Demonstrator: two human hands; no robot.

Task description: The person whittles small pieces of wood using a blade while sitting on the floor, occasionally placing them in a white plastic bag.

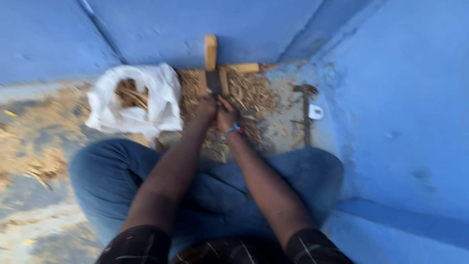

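Gripping one dark blade (pixel 213 80) in the wooden frame (pixel 211 54), left hand (pixel 205 106) and right hand (pixel 226 115) fingers close together (blurred); one white sack (pixel 146 105) lies left of the frame.

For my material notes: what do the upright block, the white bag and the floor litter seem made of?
Block: pale bare wood, by its tan, unpainted look. Bag: thin white plastic or woven sacking, crumpled; blur leaves it open. Litter: likely wood shavings or dry fibre, tan and stringy.
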